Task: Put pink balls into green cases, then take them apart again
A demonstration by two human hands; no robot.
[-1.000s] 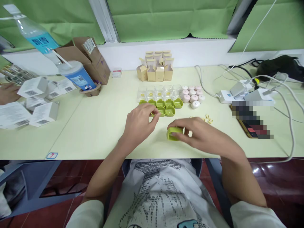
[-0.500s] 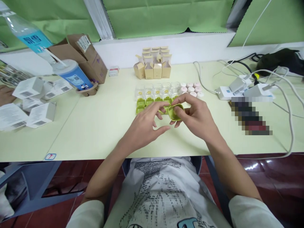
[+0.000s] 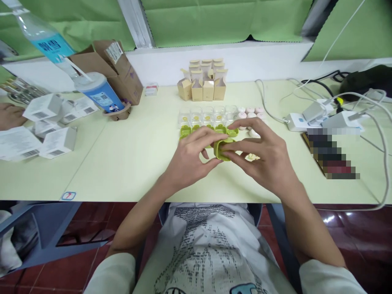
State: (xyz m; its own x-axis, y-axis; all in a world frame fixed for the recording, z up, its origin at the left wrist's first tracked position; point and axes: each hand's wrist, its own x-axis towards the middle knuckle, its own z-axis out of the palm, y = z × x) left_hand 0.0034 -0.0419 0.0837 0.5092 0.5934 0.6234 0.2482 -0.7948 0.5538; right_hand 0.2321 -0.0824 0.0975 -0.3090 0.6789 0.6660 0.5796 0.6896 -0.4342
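A small green plastic container (image 3: 218,151) is held up over the table, its hollow side tilted toward my right hand. My left hand (image 3: 191,161) is closed on it, fingers along the top and thumb underneath. My right hand (image 3: 268,157) has its fingertips at the container's opening, partly inside it; the fingers look closed on it. Below the right fingers shows a small yellow-and-white patterned piece (image 3: 252,157), too small to name. Behind the hands lie rows of green containers (image 3: 185,131), clear plastic lids with yellow marks (image 3: 196,117) and round white and pink pieces (image 3: 250,111), partly hidden.
Open small cardboard boxes (image 3: 208,87) stand at the back. On the left are white boxes (image 3: 58,141), a blue cup (image 3: 102,96), a bottle (image 3: 50,47), a brown carton (image 3: 122,77) and another person's hand (image 3: 10,116). A power strip (image 3: 297,122) with cables lies right.
The left hand has closed on the green container, which has turned sideways. The right hand has shifted right, its fingers now at the opening. The view has moved slightly.
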